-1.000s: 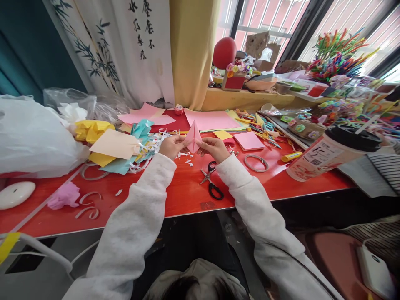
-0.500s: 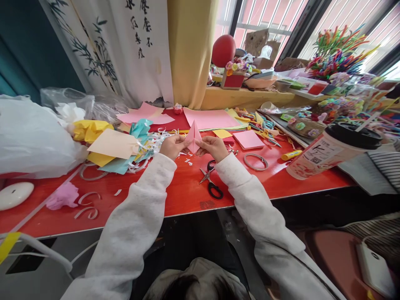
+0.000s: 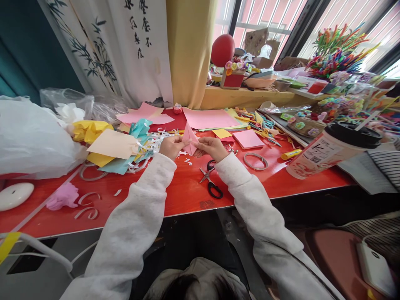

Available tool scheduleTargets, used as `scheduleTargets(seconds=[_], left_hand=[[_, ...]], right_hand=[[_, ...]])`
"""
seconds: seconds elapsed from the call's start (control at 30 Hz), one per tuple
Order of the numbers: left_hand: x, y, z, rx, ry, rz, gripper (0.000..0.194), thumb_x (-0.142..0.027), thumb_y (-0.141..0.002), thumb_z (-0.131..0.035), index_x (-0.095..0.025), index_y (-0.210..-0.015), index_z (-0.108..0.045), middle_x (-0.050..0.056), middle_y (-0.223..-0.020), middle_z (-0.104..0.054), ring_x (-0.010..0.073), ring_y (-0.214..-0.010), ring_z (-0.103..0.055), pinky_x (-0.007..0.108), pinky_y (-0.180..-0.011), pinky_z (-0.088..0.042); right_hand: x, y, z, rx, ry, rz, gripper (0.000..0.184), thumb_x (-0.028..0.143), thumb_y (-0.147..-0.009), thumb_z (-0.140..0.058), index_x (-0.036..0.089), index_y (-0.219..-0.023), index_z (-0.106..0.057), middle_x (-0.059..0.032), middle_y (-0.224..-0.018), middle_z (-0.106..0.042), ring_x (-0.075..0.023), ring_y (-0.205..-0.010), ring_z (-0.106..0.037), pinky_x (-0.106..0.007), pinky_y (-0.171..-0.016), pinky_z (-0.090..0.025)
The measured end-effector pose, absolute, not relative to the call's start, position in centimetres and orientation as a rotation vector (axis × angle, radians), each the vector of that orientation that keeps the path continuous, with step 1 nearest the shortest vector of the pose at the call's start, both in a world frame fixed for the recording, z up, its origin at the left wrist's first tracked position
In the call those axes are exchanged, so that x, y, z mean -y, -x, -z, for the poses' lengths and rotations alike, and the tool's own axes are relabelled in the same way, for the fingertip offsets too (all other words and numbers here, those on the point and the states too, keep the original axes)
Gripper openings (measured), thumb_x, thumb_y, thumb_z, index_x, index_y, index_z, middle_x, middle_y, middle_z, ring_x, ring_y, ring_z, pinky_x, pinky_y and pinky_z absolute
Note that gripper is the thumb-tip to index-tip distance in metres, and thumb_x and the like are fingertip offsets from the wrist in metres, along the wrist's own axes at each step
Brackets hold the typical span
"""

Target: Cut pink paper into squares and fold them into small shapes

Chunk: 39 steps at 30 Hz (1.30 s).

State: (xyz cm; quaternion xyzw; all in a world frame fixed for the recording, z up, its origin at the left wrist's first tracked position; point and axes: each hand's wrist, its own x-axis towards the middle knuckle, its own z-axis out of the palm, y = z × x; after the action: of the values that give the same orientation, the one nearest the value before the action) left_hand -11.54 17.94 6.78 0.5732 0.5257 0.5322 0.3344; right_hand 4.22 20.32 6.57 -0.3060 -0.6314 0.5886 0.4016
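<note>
Between my two hands a folded piece of pink paper (image 3: 189, 139) is held above the red table, its pointed tip upward. My left hand (image 3: 171, 147) pinches its left edge, thumb toward the middle. On the other side, my right hand (image 3: 212, 148) grips the lower right edge between thumb and fingers. Below my hands lie black-handled scissors (image 3: 211, 179) with their blades apart. White paper scraps (image 3: 188, 161) are scattered just beneath the folded paper. A stack of pink square paper (image 3: 248, 139) is to the right of my right hand.
To the left are a white plastic bag (image 3: 37, 137), crumpled yellow paper (image 3: 92, 130) and a beige sheet (image 3: 112, 143). On the right stand a metal ring (image 3: 255, 161), a yellow glue tube (image 3: 291, 154) and a lidded drink cup (image 3: 331, 150). Larger pink sheets (image 3: 209, 118) lie behind.
The folded pink paper has tilted and shifted slightly left, with its tip leaning left. Both hands keep hold of it in nearly the same place.
</note>
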Motion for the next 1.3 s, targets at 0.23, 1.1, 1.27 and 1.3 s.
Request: scheduleTargets(seconds=[0.23,1.1,1.27,1.3], left_hand=[[-17.5,11.6,-7.3,-1.436,-1.472,-1.449,0.032,-0.042,-0.057,-0.066,-0.013,-0.070,-0.069,0.000,-0.056,-0.060,0.0105,-0.052,-0.049,0.022,-0.053,-0.038],[-17.6,11.6,-7.6,-1.457,-1.406,-1.523,0.027,-0.039,-0.057,-0.064,-0.013,-0.064,-0.065,-0.003,-0.047,-0.052,0.0080,-0.044,-0.042,0.022,-0.046,-0.034],[-17.8,11.0,-7.0,-1.325,-1.313,-1.500,0.029,-0.036,-0.054,-0.068,-0.013,-0.070,-0.066,-0.001,-0.058,-0.060,0.0097,-0.053,-0.050,0.022,-0.054,-0.043],[-17.8,11.0,-7.0,-1.315,-1.316,-1.482,0.029,-0.036,-0.053,-0.069,-0.012,-0.070,-0.065,-0.001,-0.058,-0.060,0.0100,-0.054,-0.051,0.022,-0.054,-0.044]], right_hand=[[-20.3,-4.3,-6.4,1.544,0.747,-1.438,0.036,0.044,-0.056,-0.069,0.013,-0.066,-0.053,0.0000,-0.054,-0.063,-0.0115,-0.049,-0.062,-0.022,-0.051,-0.053],[-19.6,-3.4,-6.5,1.402,0.762,-1.557,0.026,0.032,-0.060,-0.070,0.014,-0.071,-0.055,-0.0001,-0.058,-0.064,-0.0103,-0.053,-0.062,-0.023,-0.056,-0.053],[-19.8,-3.5,-6.5,1.465,0.702,-1.444,0.032,0.038,-0.059,-0.068,0.016,-0.081,-0.061,-0.0002,-0.075,-0.064,-0.0113,-0.066,-0.061,-0.023,-0.058,-0.053],[-19.9,-3.5,-6.5,1.450,0.694,-1.431,0.033,0.039,-0.058,-0.069,0.016,-0.080,-0.061,0.0004,-0.075,-0.064,-0.0112,-0.066,-0.061,-0.024,-0.059,-0.053]])
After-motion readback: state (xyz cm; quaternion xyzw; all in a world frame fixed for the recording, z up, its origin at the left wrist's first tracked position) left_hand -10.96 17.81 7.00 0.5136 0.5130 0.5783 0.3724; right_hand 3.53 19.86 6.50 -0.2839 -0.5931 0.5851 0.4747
